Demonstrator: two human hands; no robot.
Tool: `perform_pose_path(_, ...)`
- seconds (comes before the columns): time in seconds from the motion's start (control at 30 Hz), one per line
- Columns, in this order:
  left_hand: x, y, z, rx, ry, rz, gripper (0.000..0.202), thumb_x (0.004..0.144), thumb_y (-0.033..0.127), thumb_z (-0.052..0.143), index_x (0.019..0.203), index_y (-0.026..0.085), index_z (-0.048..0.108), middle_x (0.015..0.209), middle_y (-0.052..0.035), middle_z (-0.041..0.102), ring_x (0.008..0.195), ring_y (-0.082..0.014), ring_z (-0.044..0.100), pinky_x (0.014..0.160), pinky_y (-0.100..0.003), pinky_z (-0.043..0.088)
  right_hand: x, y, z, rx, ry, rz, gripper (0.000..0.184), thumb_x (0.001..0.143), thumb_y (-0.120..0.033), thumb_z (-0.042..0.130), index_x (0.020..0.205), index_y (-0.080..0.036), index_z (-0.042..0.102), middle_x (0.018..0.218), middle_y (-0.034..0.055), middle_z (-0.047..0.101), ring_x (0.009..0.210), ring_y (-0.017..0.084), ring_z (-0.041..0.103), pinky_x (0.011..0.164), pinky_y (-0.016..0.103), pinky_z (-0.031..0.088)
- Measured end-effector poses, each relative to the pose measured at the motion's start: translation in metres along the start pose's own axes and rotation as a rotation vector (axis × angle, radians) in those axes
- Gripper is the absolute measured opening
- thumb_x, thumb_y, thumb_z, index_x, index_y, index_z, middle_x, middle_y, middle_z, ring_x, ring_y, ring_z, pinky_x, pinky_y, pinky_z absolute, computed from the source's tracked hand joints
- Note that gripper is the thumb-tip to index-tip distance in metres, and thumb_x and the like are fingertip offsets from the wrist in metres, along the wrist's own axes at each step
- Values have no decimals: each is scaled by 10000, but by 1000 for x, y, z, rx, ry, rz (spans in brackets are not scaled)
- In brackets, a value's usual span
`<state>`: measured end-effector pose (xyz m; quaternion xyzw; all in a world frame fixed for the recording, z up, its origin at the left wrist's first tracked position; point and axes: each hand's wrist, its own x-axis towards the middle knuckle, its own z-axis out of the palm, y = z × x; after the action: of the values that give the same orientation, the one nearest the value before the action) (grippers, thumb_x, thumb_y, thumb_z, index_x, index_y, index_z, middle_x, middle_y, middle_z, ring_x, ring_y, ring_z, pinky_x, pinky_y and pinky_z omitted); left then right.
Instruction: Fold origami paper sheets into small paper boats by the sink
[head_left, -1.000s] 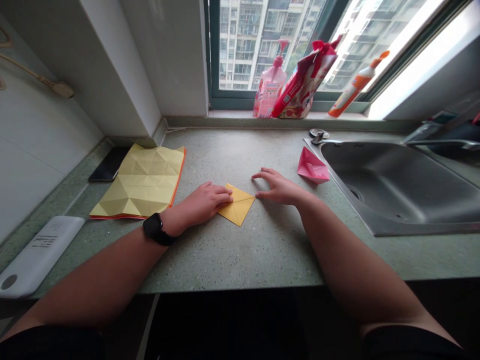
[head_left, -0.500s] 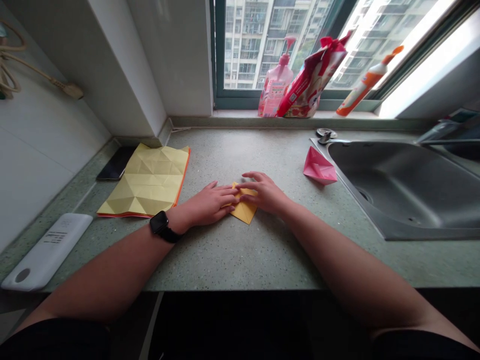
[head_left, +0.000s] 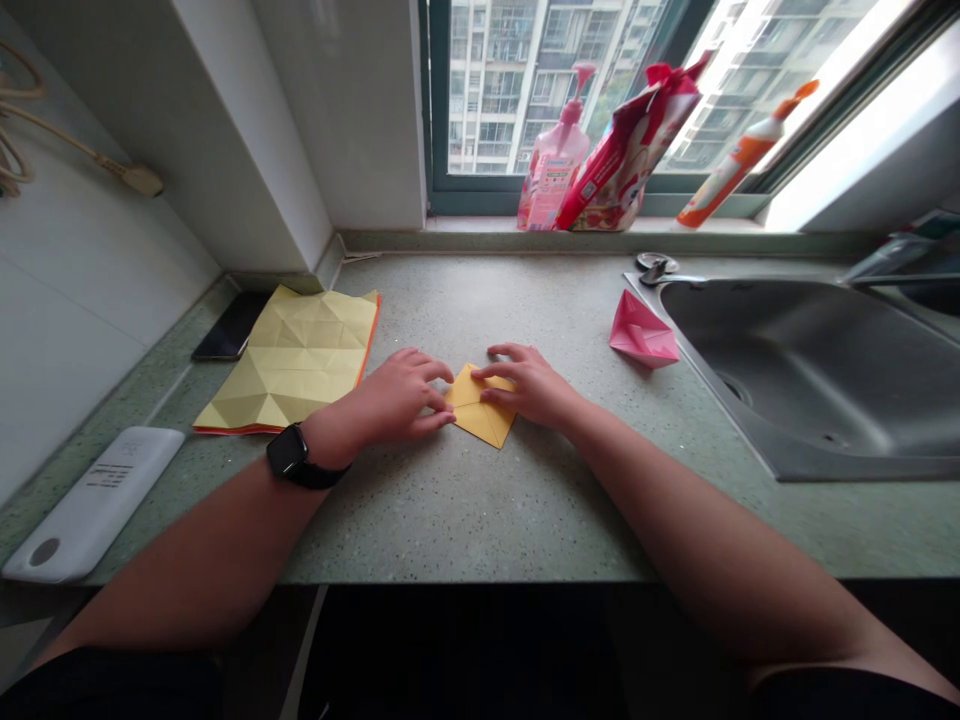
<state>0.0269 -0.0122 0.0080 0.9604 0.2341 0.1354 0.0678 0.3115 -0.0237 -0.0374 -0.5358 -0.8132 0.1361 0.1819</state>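
Note:
A yellow folded paper [head_left: 484, 422] lies flat on the counter, roughly diamond-shaped, with crease lines meeting near its lower corner. My left hand [head_left: 401, 400], below a black watch, rests at the paper's left corner. Its fingers are curved and apart, and the fingertips touch or nearly touch the edge. From the other side, my right hand [head_left: 529, 388] lays spread fingertips on the paper's upper right part, covering that area. A pink folded paper shape [head_left: 643, 332] stands farther right, apart from both hands.
Creased yellow sheets [head_left: 300, 350] with orange edges lie at left, partly over a dark phone [head_left: 225, 328]. A white power bank [head_left: 94, 505] is nearer the front. The steel sink [head_left: 825, 370] is at right. A pink pump bottle [head_left: 553, 175] stands on the windowsill beside a red bag [head_left: 626, 150].
My left hand has drawn back to the left, off the yellow folded paper's middle to its left corner, uncovering more of it. My right hand has hardly moved.

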Motion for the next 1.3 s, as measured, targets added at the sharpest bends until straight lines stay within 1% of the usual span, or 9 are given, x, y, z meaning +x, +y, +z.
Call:
perform_pose_path(0.2,-5,0,-15,-3,-117,-93,221,1012,402,720,906,316,894,1129,-49,790,1040,-263,685,1009,-442,509,0,0,1,-10,5,-1,313,955,-428,841,1268,-411,838,1511,93,643,1411,370,579,1268,696,378)
perform_pose_path(0.33,-6,-2,-19,-29,-67,-96,342,1034,430,688,784,263,850,1103,-56,792,982,-243,696,953,-412,528,0,1,1,-17,7,-12,309,961,-435,833,1268,-404,838,1503,95,646,1389,364,593,1255,677,398)
perform_pose_path(0.4,-3,-2,-13,-22,21,-124,351,1074,402,632,843,233,835,1055,-67,785,956,-235,695,942,-408,538,0,0,2,-19,7,-12,311,962,-433,831,1271,-402,837,1502,98,649,1394,367,592,1256,687,393)
perform_pose_path(0.47,1,-1,-3,-30,96,-149,239,1072,348,638,994,217,822,1109,-82,776,1019,-246,701,962,-416,549,0,0,2,-19,11,-17,314,960,-427,835,1272,-401,837,1503,100,652,1401,371,591,1254,694,394)
perform_pose_path(0.57,6,1,14,-41,113,-135,166,1044,323,696,1133,223,794,1204,-92,765,1106,-261,700,1011,-442,558,1,-1,2,-15,18,-26,309,953,-421,843,1262,-409,840,1498,97,662,1406,371,595,1246,697,402)
perform_pose_path(0.77,7,0,23,-53,76,-147,99,1000,303,779,1052,221,795,1226,-80,758,1121,-268,697,1023,-448,567,1,1,-8,77,136,-13,354,1022,-428,744,1363,-343,791,1451,109,700,1368,322,639,1208,560,495)
perform_pose_path(0.97,6,-1,25,-46,110,-158,108,990,315,794,1045,222,804,1242,-92,749,1148,-283,691,1045,-476,567,-2,3,-10,-11,128,58,144,960,-413,801,1024,-298,860,1378,115,720,1280,350,672,1162,599,508)
perform_pose_path(1.17,5,-2,26,-60,141,-154,136,998,333,787,1088,231,785,1280,-92,742,1192,-294,689,1068,-505,562,-1,0,-15,150,150,51,52,920,-271,751,939,-277,799,1251,87,752,1242,306,697,1140,521,523)
perform_pose_path(1.3,5,-1,24,-143,295,-162,302,1031,354,743,1297,227,675,1317,-113,718,1228,-288,688,1082,-499,575,-3,-13,-24,280,221,-20,67,948,-287,670,948,-261,733,1113,68,790,1085,273,741,1018,461,573)
